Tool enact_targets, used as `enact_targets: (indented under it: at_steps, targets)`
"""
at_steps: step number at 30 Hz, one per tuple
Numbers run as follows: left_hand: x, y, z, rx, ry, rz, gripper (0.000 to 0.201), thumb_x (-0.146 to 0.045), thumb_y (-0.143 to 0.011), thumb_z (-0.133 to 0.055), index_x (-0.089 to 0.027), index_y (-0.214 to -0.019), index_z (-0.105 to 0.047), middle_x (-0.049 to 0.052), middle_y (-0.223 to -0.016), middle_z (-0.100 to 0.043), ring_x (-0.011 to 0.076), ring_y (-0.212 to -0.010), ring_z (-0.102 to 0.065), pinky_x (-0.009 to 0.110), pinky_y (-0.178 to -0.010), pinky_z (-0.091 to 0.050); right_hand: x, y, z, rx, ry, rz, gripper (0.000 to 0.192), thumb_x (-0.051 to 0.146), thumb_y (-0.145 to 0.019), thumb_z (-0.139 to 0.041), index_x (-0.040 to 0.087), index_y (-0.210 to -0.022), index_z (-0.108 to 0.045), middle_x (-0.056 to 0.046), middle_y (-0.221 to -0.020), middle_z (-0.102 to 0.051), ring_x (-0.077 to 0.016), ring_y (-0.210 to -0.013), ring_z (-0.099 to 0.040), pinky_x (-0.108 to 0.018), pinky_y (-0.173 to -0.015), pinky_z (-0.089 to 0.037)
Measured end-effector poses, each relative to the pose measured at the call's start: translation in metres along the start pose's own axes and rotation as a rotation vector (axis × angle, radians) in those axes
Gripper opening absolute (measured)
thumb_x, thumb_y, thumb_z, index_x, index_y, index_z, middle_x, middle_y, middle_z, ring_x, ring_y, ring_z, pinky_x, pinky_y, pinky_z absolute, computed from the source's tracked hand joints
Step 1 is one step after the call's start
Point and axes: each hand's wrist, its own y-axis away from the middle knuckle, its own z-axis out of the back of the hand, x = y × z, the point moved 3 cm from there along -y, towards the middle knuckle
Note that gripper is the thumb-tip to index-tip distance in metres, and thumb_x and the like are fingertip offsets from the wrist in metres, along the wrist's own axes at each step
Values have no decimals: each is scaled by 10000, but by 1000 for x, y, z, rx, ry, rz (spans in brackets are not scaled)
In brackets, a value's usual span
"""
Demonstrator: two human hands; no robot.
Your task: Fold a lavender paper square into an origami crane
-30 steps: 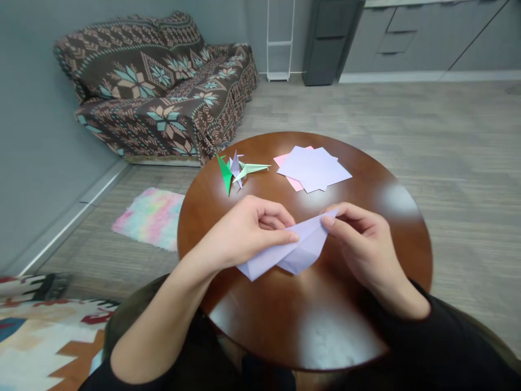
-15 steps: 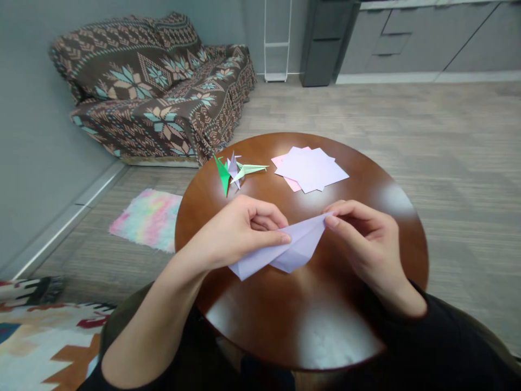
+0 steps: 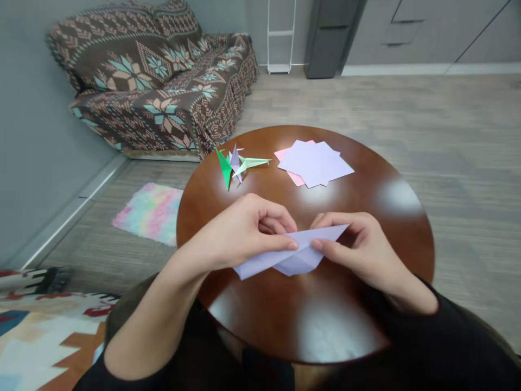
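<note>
lilac paper (image 3: 285,255), creased into a flat pointed wedge, pinched between both hands: left hand (image 3: 240,233), right hand (image 3: 358,244)

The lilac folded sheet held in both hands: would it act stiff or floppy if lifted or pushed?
The lilac folded sheet looks thin and probably very light; a push would likely slide it on the glossy table. Its creased layers, pinched by the left hand and right hand, probably stiffen it somewhat, yet the free corner would likely still flex. It would crumple easily if squeezed.
</note>
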Motion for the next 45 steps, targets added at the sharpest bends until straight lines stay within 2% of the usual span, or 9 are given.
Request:
enact_targets:
  at_steps: [15, 25, 27, 29, 32, 34, 37, 39, 45]
  targets:
    - [0, 4, -3, -95, -74, -131, 120, -272, -780, -809, -191, -776, -721, 15, -649, -753, 149, -525, -648, 199, -473, -400, 3, 2, 0, 42, 119, -65, 156, 222, -807, -746, 166, -683, -670, 29, -612, -562, -101, -563, -428, -245, -523, -324]
    - [-4, 8, -9, -16, -289, -198, 130, -160, -785, -800, -234, -842, -709, -16, -690, -759, 186, -627, -710, 239, -575, -443, -3, 3, -8, 339, 201, -210, 123, 176, -840, -691, 163, -735, -755, 13, -649, -639, -124, -598, -510, -251, -553, -372]
    - [-14, 13, -1, -216, -306, -295, 205, -138, -737, -833, -245, -891, -749, 10, -822, -777, 222, -794, -727, 263, -672, -478, -5, 0, -4, 239, 183, -213, 133, 187, -842, -706, 170, -726, -768, 12, -632, -650, -128, -589, -516, -256, -550, -369]
    - [-24, 21, 13, -592, -289, -483, 340, -139, -682, -882, -244, -986, -770, 34, -1033, -758, 240, -1004, -681, 290, -831, -484, -8, -5, 3, 29, 111, -181, 122, 224, -831, -749, 178, -722, -782, 3, -645, -685, -136, -594, -541, -263, -565, -388]
    - [-21, 31, 26, -1200, 19, -804, 119, -158, -812, -772, -212, -913, -738, 16, -949, -646, 162, -864, -601, 295, -814, -462, -11, -9, 15, -353, -72, -64, 135, 325, -794, -834, 204, -742, -804, -4, -681, -725, -149, -623, -576, -273, -597, -427]
    - [-5, 15, 19, -1095, 388, -746, 197, -224, -781, -793, -218, -964, -718, 4, -881, -644, 145, -813, -598, 268, -732, -458, -13, -11, 17, -495, -219, 6, 141, 339, -781, -856, 219, -729, -802, 0, -721, -741, -152, -672, -607, -276, -654, -464]
    - [21, -18, -21, -617, 703, -290, 316, -320, -799, -804, -202, -1082, -730, 63, -1107, -719, 189, -1011, -651, 275, -806, -494, -16, -11, 8, -488, -404, -3, 117, 310, -787, -859, 224, -727, -808, 10, -704, -740, -135, -677, -622, -269, -704, -496]
    - [26, -29, -50, -353, 797, -198, 358, -356, -805, -811, -169, -1103, -746, 104, -1150, -733, 239, -1099, -653, 328, -930, -502, -16, -10, 0, -447, -462, -14, 90, 293, -791, -856, 219, -756, -819, -6, -741, -767, -148, -715, -659, -281, -751, -524]
    - [26, -35, -80, -214, 1171, -42, 275, -393, -837, -802, -184, -1015, -785, 78, -1159, -738, 215, -1110, -650, 322, -967, -508, -12, -1, -16, -419, -434, -31, 105, 310, -818, -835, 223, -763, -814, -4, -709, -754, -149, -644, -660, -265, -624, -524]
